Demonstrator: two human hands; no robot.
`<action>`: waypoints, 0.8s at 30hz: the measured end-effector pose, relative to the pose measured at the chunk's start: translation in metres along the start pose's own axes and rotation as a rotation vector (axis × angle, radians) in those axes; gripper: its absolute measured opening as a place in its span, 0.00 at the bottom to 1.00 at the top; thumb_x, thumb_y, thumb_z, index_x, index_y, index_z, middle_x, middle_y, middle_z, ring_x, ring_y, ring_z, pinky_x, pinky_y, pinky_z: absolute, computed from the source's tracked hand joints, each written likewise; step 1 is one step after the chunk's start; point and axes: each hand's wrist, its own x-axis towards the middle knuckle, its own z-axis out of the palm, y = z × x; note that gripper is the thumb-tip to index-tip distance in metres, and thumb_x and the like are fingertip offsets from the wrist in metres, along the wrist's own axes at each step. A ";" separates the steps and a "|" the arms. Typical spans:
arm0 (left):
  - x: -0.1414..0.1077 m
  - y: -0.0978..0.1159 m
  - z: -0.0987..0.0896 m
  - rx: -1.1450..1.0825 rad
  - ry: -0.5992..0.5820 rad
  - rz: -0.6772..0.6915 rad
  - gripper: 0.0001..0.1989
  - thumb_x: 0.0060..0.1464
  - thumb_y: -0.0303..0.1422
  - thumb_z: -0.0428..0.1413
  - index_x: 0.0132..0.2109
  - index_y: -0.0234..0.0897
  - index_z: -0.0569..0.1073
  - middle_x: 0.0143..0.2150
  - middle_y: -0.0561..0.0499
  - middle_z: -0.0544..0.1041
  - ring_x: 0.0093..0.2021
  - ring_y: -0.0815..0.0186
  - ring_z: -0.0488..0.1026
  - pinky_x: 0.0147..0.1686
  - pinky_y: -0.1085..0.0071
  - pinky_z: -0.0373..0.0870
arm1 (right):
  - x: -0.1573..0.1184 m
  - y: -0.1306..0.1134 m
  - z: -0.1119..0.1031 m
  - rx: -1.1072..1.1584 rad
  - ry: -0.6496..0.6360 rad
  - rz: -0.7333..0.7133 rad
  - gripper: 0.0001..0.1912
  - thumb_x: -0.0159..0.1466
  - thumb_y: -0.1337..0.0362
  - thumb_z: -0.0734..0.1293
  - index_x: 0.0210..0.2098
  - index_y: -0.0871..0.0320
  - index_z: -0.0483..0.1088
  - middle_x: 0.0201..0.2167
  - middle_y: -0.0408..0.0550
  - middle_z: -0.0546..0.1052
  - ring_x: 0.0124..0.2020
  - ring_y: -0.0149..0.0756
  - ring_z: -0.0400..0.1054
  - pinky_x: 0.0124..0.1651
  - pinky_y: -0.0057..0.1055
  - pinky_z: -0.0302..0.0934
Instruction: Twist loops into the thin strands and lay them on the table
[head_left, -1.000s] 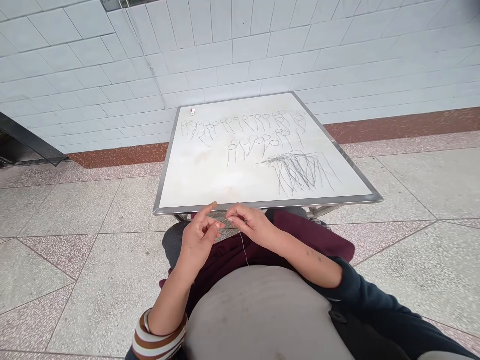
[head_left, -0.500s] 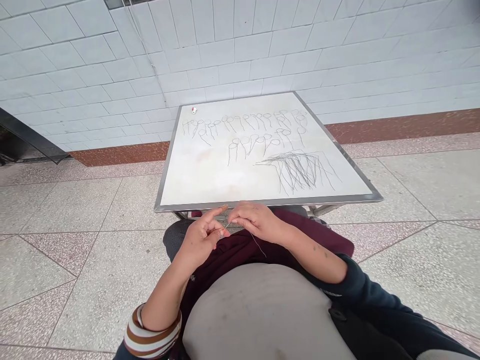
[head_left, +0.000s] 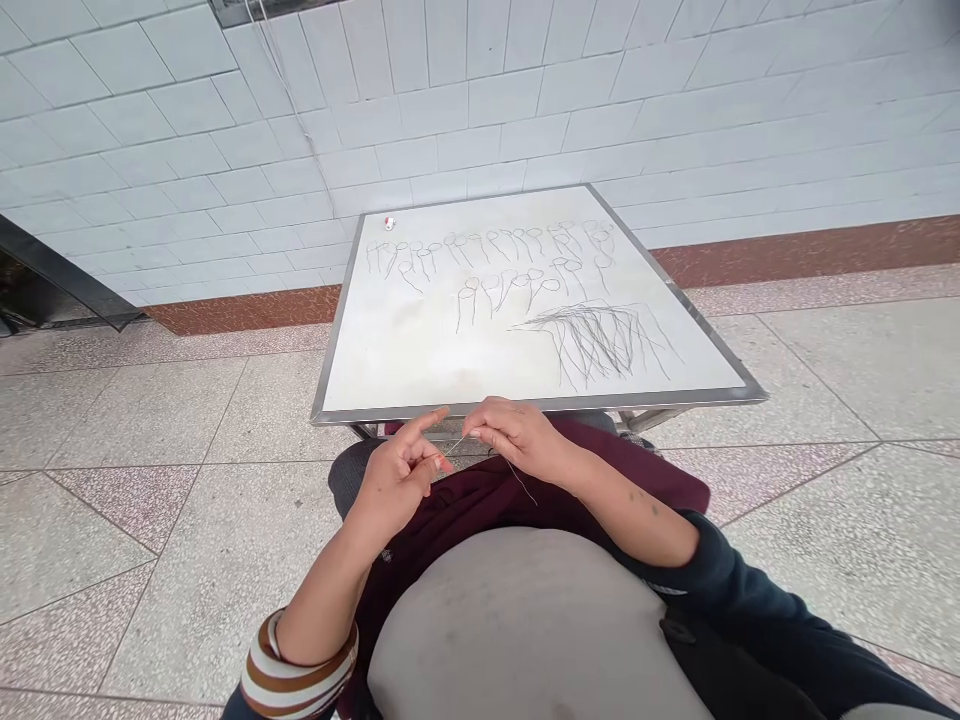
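A thin wire (head_left: 454, 446) stretches between my two hands, just in front of the table's near edge and above my lap. My left hand (head_left: 399, 472) pinches one end between thumb and a fingertip, with the index finger pointing out toward the table. Closed on the other part of the wire is my right hand (head_left: 514, 436); a loose tail hangs below it over the dark red cloth on my lap. Whether the wire is looped at my left fingertips is too small to tell.
On the white table (head_left: 390, 350) lie rows of thin looped wires (head_left: 531, 282). A tangled pile of straight wires (head_left: 600, 340) spreads at its near right. A small red and white object (head_left: 389, 223) sits at the far left corner. Behind stands a tiled wall (head_left: 502, 100).
My hands have drawn slightly apart, the left going a little left and the right a little right, so more wire shows between them. The table's contents stay put.
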 end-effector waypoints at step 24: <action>-0.004 -0.020 -0.030 0.078 0.112 -0.064 0.28 0.54 0.30 0.52 0.62 0.37 0.64 0.30 0.54 0.73 0.25 0.70 0.65 0.30 0.71 0.64 | -0.004 0.007 -0.005 0.089 0.151 0.147 0.10 0.69 0.64 0.59 0.36 0.56 0.71 0.29 0.45 0.75 0.31 0.33 0.68 0.36 0.30 0.62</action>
